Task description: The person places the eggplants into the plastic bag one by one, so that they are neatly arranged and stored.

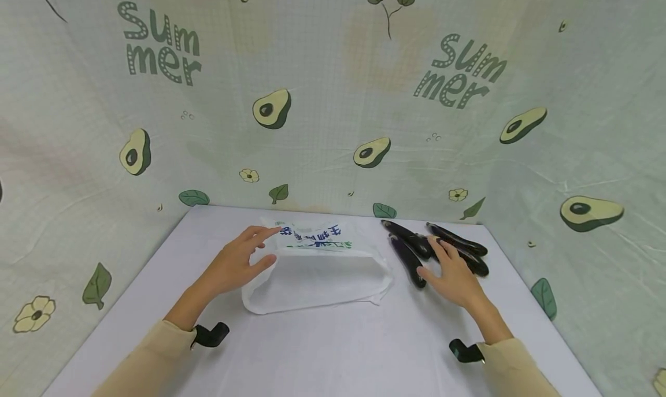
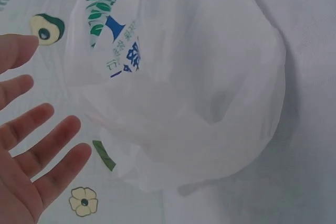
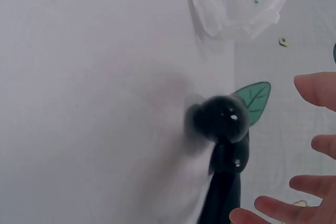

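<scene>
A white plastic bag [image 1: 359, 245] with blue and green print lies on the table, its mouth spread wide toward me. My left hand [image 1: 240, 262] hovers at the bag's left side, fingers extended and apart from the thumb. In the left wrist view nothing lies within that hand, and the bag [image 2: 210, 77] stands puffed out beside it. Several dark purple eggplants [image 1: 407, 261] lie in a loose group right of the bag. Over their near part is my right hand [image 1: 451, 274], fingers spread, overlapping some of them. The right wrist view shows rounded eggplant ends [image 3: 226, 119] beside the fingers.
A white cloth covers the table [image 1: 322, 356]. Behind and at both sides hangs a pale curtain [image 1: 317, 67] printed with avocados, leaves and flowers. Each wrist carries a small black camera, one by the left cuff [image 1: 210, 334], another by the right cuff [image 1: 465, 352].
</scene>
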`<action>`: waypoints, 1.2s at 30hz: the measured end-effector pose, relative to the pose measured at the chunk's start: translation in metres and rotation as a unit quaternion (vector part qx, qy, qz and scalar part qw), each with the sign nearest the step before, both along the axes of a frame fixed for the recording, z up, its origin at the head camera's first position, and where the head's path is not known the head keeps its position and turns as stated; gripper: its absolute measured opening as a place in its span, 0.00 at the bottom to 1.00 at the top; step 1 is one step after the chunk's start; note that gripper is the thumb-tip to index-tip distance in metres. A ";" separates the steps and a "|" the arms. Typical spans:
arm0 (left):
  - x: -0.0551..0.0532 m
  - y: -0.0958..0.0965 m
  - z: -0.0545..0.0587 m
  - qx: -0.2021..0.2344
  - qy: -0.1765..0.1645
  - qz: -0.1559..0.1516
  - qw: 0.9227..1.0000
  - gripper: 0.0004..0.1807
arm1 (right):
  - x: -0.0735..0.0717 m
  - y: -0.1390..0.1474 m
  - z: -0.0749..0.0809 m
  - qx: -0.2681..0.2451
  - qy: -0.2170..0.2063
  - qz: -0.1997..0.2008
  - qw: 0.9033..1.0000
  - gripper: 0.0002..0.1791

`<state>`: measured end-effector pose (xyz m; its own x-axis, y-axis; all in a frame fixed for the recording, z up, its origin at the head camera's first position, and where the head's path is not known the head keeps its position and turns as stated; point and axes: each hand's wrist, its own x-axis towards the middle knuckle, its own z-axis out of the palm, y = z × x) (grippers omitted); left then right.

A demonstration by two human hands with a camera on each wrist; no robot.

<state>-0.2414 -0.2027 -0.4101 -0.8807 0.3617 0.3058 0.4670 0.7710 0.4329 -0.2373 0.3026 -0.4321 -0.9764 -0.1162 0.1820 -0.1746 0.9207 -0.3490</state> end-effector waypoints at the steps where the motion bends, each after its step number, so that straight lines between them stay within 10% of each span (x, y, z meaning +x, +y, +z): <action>1: 0.000 0.002 -0.001 0.001 -0.003 -0.003 1.000 0.35 | -0.001 -0.001 -0.002 -0.004 0.001 0.003 1.000 0.47; 36: -0.001 -0.006 -0.010 0.012 -0.033 -0.073 0.997 0.28 | -0.025 -0.023 -0.023 -0.023 -0.050 0.009 0.998 0.32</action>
<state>-0.2419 -0.2082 -0.4199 -0.8379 0.4804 0.2592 0.5431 0.6865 0.4835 -0.2622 0.2797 -0.4549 -0.9877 -0.1282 0.0892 -0.1537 0.9006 -0.4066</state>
